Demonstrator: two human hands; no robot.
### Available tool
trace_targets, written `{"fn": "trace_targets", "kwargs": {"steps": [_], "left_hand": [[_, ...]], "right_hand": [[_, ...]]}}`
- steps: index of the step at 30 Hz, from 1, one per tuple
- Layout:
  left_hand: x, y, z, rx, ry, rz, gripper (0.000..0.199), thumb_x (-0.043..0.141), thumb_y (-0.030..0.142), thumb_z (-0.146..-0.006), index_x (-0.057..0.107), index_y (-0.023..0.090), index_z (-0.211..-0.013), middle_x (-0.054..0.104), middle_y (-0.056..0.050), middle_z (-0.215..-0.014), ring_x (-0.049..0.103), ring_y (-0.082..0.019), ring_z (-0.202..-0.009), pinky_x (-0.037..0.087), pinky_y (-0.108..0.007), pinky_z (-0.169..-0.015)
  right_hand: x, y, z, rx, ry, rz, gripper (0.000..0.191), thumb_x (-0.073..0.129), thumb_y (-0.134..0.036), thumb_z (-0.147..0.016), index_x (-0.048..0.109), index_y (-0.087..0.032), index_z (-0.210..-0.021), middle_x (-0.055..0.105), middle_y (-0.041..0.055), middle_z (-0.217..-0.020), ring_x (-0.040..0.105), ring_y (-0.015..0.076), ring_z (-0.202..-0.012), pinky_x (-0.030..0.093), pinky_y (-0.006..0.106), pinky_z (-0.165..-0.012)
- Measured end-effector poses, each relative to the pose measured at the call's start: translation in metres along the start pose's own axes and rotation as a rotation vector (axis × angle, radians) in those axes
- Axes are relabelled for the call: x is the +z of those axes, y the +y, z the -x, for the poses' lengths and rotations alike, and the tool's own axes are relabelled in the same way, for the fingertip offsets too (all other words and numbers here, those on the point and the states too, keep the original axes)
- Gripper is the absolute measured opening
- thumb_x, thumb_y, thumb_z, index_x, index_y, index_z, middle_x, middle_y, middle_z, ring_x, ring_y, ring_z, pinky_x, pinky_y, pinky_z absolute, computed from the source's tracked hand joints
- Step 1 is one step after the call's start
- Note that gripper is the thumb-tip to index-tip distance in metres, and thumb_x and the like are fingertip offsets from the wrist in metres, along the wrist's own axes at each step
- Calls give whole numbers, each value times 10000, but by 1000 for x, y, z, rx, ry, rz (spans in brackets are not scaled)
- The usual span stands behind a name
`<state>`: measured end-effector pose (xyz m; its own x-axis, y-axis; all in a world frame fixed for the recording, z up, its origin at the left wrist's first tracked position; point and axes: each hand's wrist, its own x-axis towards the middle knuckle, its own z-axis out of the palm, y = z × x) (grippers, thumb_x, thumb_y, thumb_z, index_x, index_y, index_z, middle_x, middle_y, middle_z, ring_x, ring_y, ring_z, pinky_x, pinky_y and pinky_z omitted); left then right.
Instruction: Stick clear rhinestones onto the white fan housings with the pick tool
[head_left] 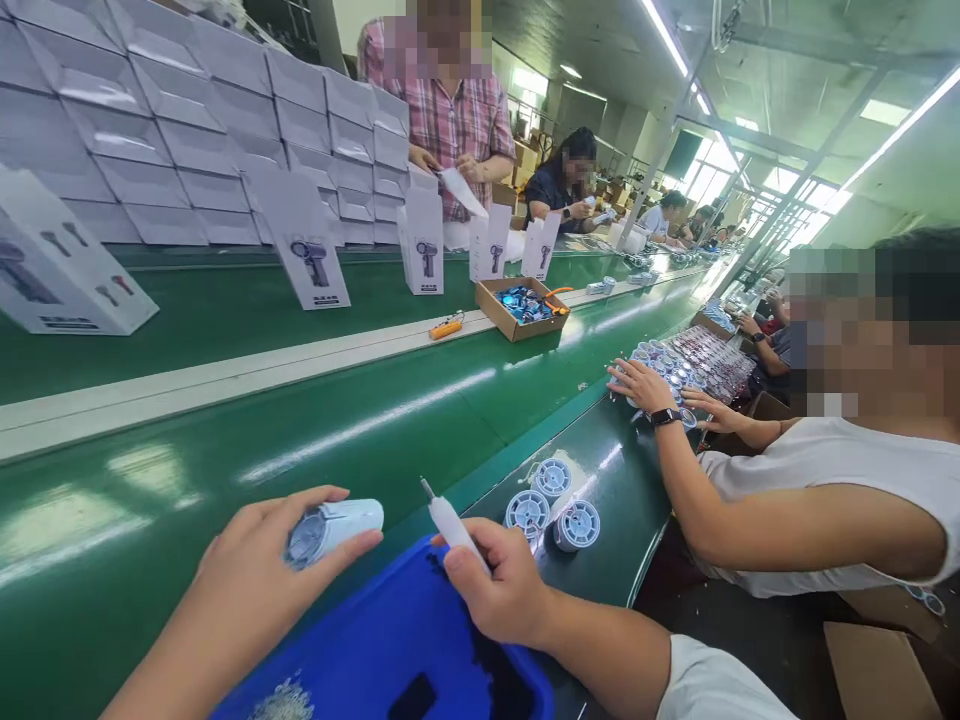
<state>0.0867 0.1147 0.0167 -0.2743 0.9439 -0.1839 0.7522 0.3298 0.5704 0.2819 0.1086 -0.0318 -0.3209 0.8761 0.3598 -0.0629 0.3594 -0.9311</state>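
Pale-blue casing [351, 530], white tool [453, 525]: apparent readying step.
Gripped by left hand [259, 560], right hand [508, 590] respectively; alignment seemingly required.

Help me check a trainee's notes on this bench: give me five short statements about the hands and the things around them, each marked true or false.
1. The left hand holds a light-blue part. True.
2. The right hand holds scissors. False: it holds a white pen-shaped tool.
3. The tool's metal tip touches the light-blue part. False: there is a gap between them.
4. Three round blue parts stand on the dark table beside the right hand. True.
5. The cardboard box is empty. False: shiny blue pieces lie in it.
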Motion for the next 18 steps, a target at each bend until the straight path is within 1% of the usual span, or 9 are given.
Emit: {"fn": "trace_targets", "kwargs": {"steps": [2,4,6,7,9,12,14,16,18], "left_hand": [[6,1,-4,19,-35,15,850,306,692,-637,564,132,-1223,497,-170,-1307,412,-327,-1279,290,-412,-1130],[11,2,-3,38,-92,-3,856,334,648,-630,566,111,-1254,480,-167,-1333,395,-317,-1308,237,-389,-1162],[13,7,1,130,-142,-38,730,375,585,-795,562,108,-1315,481,-146,-1335,393,-292,-1323,208,-378,-1173],[13,10,3,144,-114,-28,612,409,481,-874,576,92,-1315,494,-147,-1314,397,-286,-1317,201,-383,-1170],[10,19,9,55,-189,-80,495,550,277,-913,555,90,-1371,477,-125,-1345,383,-253,-1327,213,-331,-1165],[8,27,13,63,-176,-35,506,524,244,-923,544,95,-1406,444,-138,-1332,382,-269,-1294,259,-356,-1151],[11,26,13,114,-145,38,581,522,276,-840,567,72,-1382,468,-148,-1300,403,-272,-1274,272,-367,-1146],[19,25,9,185,-120,141,779,502,432,-699,574,58,-1379,489,-155,-1301,440,-283,-1261,307,-371,-1129],[30,27,2,249,-84,174,896,480,535,-687,499,55,-1444,482,-152,-1366,417,-299,-1308,303,-401,-1141]], "right_hand": [[0,-3,0,-16,-9,1,347,537,-365,-947,652,-37,-946,432,-5,-521,330,43,-433,257,160,-398],[-2,-5,-1,-6,-5,20,340,533,-366,-946,650,-48,-957,443,-6,-534,343,46,-439,267,160,-400],[-4,-7,-1,-11,17,39,339,530,-358,-950,649,-42,-970,466,3,-559,374,50,-455,297,163,-416],[-5,-8,-2,-17,16,40,346,528,-359,-954,648,-35,-960,451,0,-553,363,48,-453,292,165,-413],[-6,-10,-2,-17,-10,18,376,516,-382,-968,640,-29,-929,421,-5,-542,341,48,-444,275,176,-403],[-7,-10,-2,-16,-48,-27,384,488,-410,-996,609,-49,-944,382,-21,-543,298,48,-445,244,189,-400],[-9,-9,-1,-16,-34,-33,410,474,-455,-1007,594,-64,-979,378,-23,-563,296,52,-462,255,196,-420],[-11,-6,2,-14,7,-38,443,471,-499,-1008,590,-73,-1035,353,-30,-569,294,59,-474,267,204,-441],[-12,-2,5,-32,40,-72,419,471,-480,-1018,586,-81,-1071,313,-42,-559,281,62,-471,269,209,-455]]}}
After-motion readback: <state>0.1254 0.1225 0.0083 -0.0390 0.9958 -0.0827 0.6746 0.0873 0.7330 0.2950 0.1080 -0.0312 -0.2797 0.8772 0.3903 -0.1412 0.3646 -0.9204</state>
